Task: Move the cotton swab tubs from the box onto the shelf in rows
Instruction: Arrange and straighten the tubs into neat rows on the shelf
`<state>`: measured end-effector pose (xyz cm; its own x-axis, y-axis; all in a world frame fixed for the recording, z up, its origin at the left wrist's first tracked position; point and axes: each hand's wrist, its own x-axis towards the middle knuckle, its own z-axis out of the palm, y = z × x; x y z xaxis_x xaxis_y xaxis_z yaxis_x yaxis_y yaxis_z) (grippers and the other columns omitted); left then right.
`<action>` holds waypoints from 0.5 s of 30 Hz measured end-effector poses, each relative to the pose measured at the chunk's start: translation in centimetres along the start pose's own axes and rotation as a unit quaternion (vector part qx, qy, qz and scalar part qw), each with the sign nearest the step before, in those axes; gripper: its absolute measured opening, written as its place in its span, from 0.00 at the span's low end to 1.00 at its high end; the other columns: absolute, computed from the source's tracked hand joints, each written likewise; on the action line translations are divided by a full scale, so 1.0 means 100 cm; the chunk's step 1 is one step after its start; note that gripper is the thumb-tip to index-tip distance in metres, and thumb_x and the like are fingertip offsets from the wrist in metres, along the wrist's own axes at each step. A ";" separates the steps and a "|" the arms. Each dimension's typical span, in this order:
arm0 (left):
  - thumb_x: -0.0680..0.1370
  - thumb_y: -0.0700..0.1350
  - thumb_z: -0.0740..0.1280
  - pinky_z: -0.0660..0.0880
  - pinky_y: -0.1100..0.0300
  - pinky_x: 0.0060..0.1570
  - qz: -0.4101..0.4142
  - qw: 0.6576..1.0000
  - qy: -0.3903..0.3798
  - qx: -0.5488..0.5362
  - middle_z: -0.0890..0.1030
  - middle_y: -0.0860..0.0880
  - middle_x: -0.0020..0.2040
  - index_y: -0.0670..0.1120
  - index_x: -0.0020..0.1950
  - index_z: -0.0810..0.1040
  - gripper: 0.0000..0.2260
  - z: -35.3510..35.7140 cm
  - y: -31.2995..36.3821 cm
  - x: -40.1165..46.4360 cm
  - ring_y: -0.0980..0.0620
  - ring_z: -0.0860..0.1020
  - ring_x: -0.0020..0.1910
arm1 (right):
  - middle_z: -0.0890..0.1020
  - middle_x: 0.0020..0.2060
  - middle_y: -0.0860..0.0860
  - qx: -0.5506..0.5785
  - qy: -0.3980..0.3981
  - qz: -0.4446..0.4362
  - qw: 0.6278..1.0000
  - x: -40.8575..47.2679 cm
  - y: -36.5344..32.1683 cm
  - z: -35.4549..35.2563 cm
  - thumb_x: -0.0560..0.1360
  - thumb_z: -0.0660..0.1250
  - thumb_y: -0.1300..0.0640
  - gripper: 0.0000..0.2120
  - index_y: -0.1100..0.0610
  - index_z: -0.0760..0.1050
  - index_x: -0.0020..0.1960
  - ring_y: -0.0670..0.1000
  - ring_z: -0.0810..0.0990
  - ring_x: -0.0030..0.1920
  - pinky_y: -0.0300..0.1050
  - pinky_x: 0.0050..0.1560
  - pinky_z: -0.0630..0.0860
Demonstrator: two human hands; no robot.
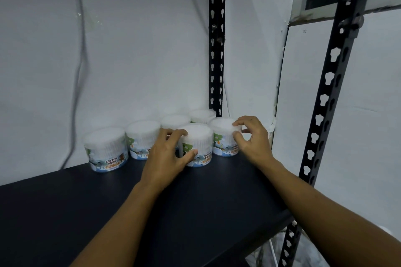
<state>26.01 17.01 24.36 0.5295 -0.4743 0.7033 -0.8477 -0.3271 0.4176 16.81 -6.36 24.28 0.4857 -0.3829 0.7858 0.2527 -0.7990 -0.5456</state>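
Note:
Several round clear cotton swab tubs with "Cotton Buds" labels stand on the dark shelf near the back wall. A back row runs from the leftmost tub toward the rear upright. In front of it stand two tubs. My left hand grips the front middle tub by its left side, thumb on the label. My right hand pinches the right edge of the front right tub with thumb and fingers. The box is out of view.
Black perforated shelf uprights rise at the back and at the front right. A white wall with a hanging cable stands behind. The shelf's front edge runs diagonally at lower right.

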 end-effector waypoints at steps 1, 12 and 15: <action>0.72 0.53 0.73 0.75 0.57 0.52 -0.005 1.000 0.001 -0.005 0.70 0.51 0.58 0.51 0.62 0.74 0.21 0.000 0.000 0.000 0.52 0.73 0.56 | 0.76 0.51 0.48 0.000 0.001 0.000 1.000 0.000 0.001 0.000 0.67 0.62 0.50 0.16 0.56 0.78 0.50 0.47 0.75 0.54 0.41 0.50 0.76; 0.73 0.52 0.72 0.70 0.61 0.51 -0.033 0.999 0.000 -0.012 0.74 0.50 0.59 0.51 0.64 0.72 0.21 0.001 0.001 -0.002 0.53 0.74 0.57 | 0.73 0.56 0.51 0.005 0.002 0.022 1.000 -0.001 0.003 0.002 0.71 0.69 0.61 0.11 0.58 0.79 0.53 0.46 0.74 0.56 0.34 0.54 0.74; 0.73 0.53 0.72 0.70 0.62 0.52 -0.035 0.999 -0.003 -0.013 0.74 0.50 0.59 0.51 0.64 0.72 0.21 0.001 0.002 -0.002 0.53 0.74 0.57 | 0.73 0.56 0.52 0.011 0.002 0.029 1.000 0.000 0.003 0.001 0.71 0.70 0.64 0.11 0.58 0.78 0.53 0.47 0.75 0.55 0.35 0.55 0.74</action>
<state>25.78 16.99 24.26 0.5872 -0.4564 0.6685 -0.8094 -0.3378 0.4803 16.96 -6.51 24.06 0.4958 -0.4300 0.7545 0.2424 -0.7658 -0.5957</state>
